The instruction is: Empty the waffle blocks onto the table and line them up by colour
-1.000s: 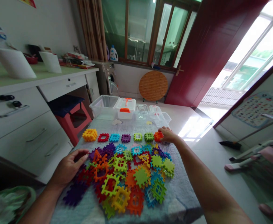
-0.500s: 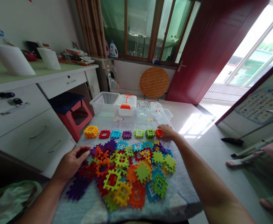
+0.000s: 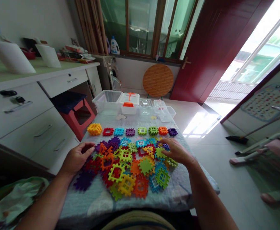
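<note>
A heap of colourful plastic interlocking building pieces lies on the cloth-covered table, with a green flat piece [image 3: 146,166], a yellow window piece [image 3: 126,184] and an orange window piece [image 3: 140,186] among them. Behind it runs a row from a yellow stack [image 3: 94,129] to an orange piece [image 3: 163,130] and a dark purple piece [image 3: 172,132]. My right hand [image 3: 178,151] reaches over the heap's right side, fingers apart above green and purple pieces. At the heap's left edge rests my left hand [image 3: 78,157], loosely curved and holding nothing, beside purple and red pieces.
Clear plastic bins [image 3: 108,101] and a lidded box with an orange latch [image 3: 129,103] stand along the table's far edge. A red stool [image 3: 79,111] and a white drawer desk [image 3: 32,111] are to the left. A plastic-lined bin [image 3: 15,204] sits at lower left.
My right hand has left the row's right end and come back over the heap. A dark purple piece now shows beside the orange one there. The left hand has barely moved.
</note>
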The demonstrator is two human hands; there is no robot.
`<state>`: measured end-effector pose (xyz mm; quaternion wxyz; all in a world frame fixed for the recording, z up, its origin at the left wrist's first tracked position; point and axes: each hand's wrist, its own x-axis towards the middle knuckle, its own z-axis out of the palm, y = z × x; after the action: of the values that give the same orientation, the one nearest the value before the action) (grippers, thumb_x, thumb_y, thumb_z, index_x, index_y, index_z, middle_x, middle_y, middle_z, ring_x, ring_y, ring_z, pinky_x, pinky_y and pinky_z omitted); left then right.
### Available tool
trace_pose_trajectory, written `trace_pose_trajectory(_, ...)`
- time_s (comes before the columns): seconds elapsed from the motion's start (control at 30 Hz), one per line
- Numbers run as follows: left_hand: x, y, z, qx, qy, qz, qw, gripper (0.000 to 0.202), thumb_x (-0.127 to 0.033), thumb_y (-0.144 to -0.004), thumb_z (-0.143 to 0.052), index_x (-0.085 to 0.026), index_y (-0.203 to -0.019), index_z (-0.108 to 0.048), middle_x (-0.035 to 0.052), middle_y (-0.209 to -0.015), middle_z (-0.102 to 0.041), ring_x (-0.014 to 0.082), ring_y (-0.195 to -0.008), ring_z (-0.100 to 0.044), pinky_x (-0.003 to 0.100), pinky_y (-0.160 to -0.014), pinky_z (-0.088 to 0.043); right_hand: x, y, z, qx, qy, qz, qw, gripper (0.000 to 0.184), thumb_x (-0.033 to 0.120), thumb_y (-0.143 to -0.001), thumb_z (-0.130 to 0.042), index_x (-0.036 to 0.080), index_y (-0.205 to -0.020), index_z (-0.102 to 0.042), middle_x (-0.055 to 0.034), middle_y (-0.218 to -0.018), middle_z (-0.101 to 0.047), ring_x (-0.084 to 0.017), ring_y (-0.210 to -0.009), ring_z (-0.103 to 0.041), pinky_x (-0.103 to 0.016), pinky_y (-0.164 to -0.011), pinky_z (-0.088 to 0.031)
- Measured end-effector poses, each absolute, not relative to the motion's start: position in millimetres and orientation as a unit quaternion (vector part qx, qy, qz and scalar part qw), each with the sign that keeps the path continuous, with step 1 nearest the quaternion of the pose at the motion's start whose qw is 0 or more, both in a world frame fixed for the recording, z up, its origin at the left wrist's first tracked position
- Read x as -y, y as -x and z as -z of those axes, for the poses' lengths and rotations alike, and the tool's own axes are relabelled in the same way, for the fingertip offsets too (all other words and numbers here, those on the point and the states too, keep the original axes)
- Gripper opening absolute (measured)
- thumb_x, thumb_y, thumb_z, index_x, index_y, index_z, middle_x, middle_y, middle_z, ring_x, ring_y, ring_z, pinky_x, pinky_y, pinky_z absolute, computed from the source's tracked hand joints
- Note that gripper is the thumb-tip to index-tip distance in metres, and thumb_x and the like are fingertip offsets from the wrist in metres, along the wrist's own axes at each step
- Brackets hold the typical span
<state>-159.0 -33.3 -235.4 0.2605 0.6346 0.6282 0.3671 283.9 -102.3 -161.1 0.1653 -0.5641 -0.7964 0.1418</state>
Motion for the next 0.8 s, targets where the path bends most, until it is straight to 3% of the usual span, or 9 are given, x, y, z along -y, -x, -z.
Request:
trace_pose_trajectory(0.3, 39, 154, 229, -0.625, -0.632, -0.403, 0.219, 0.037, -0.049, -0.078, -0.058, -0.018, -0.096, -0.067, 0.0055, -0.093, -0.072, 0.0234, -0.089, -0.067, 0.034, -0.088, -0.052, 127, -222, 152, 0.878, 0.416, -0.207, 0.119, 0.064, 0.03, -0.074, -0.077, 0.022, -0.132, -0.052, -0.0078, -0.131, -0.059, -0.026, -0.124, -0.046, -0.043, -0.108, -0.034)
trace_pose_trajectory(0.43, 54, 142, 208, -0.571, -0.698, -0.424, 0.083, 0.033, -0.047, -0.084, -0.053, -0.019, -0.096, -0.065, 0.0076, -0.104, -0.068, 0.0251, -0.102, -0.062, 0.04, -0.1, -0.045, 123, -213, 157, 0.876, 0.429, -0.193, 0.11, 0.054, 0.027, -0.074, -0.075, 0.02, -0.124, -0.057, -0.0092, -0.121, -0.062, -0.026, -0.114, -0.051, -0.042, -0.101, -0.04)
trace_pose_trajectory(0.53, 78, 120, 188, -0.493, -0.776, -0.393, 0.02, 0.034, -0.046, -0.087, -0.054, -0.02, -0.107, -0.063, 0.0096, -0.119, -0.062, 0.0271, -0.115, -0.055, 0.044, -0.106, -0.039, 119, -220, 157, 0.857, 0.455, -0.188, 0.15, 0.049, 0.024, -0.076, -0.072, 0.02, -0.122, -0.057, -0.0086, -0.117, -0.062, -0.024, -0.111, -0.053, -0.041, -0.099, -0.042)
trace_pose_trajectory(0.6, 98, 101, 181, -0.438, -0.83, -0.346, 0.016, 0.043, -0.05, -0.084, -0.059, -0.022, -0.117, -0.061, 0.0105, -0.129, -0.057, 0.0294, -0.122, -0.05, 0.047, -0.108, -0.035, 115, -232, 157, 0.837, 0.483, -0.178, 0.186, 0.047, 0.022, -0.077, -0.068, 0.021, -0.123, -0.056, -0.0086, -0.118, -0.062, -0.024, -0.111, -0.054, -0.041, -0.099, -0.042)
trace_pose_trajectory(0.7, 127, 72, 181, -0.358, -0.9, -0.248, 0.019, 0.066, -0.062, -0.076, -0.064, -0.027, -0.131, -0.054, 0.0097, -0.141, -0.05, 0.033, -0.131, -0.041, 0.053, -0.116, -0.019, 110, -256, 156, 0.802, 0.53, -0.148, 0.23, 0.047, 0.022, -0.078, -0.064, 0.021, -0.125, -0.054, -0.0098, -0.121, -0.061, -0.024, -0.114, -0.055, -0.043, -0.101, -0.042)
trace_pose_trajectory(0.8, 145, 50, 190, -0.322, -0.929, -0.182, 0.016, 0.08, -0.068, -0.072, -0.064, -0.029, -0.139, -0.047, 0.01, -0.149, -0.042, 0.0341, -0.136, -0.034, 0.056, -0.117, -0.009, 107, -278, 158, 0.779, 0.574, -0.121, 0.219, 0.05, 0.02, -0.076, -0.064, 0.019, -0.125, -0.054, -0.0122, -0.123, -0.061, -0.027, -0.115, -0.056, -0.045, -0.101, -0.042)
